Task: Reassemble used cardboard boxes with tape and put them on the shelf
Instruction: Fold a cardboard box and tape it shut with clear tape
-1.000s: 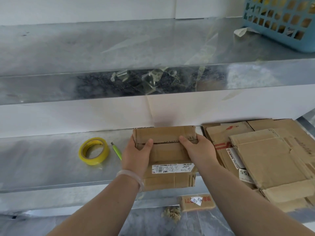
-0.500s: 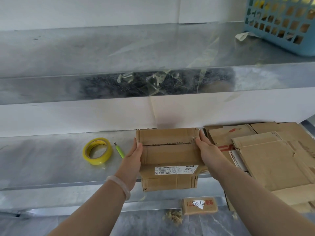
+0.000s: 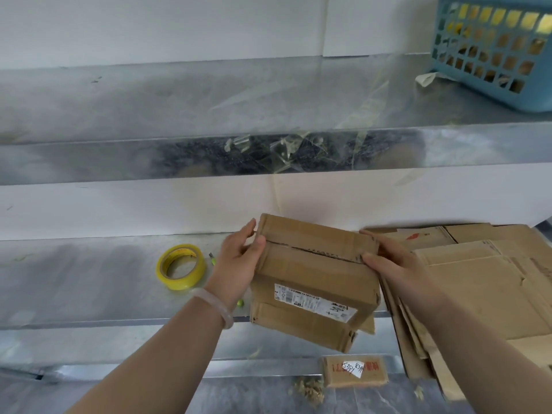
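Note:
A small brown cardboard box with a white shipping label is held tilted above the front edge of the lower metal shelf. My left hand grips its left side, thumb on the top flap. My right hand grips its right side, thumb at the seam between the two top flaps. A roll of yellow tape lies on the shelf just left of my left hand. A green pen or cutter lies behind my left wrist, mostly hidden.
A stack of flattened cardboard boxes fills the shelf's right part. The upper metal shelf carries a blue plastic basket at the far right and tape scraps on its front lip. A small box lies on the floor below.
Both hands have lifted the box off the shelf and tilted it clockwise, its right side lower. My left thumb now rests on the top flap. The view moved closer.

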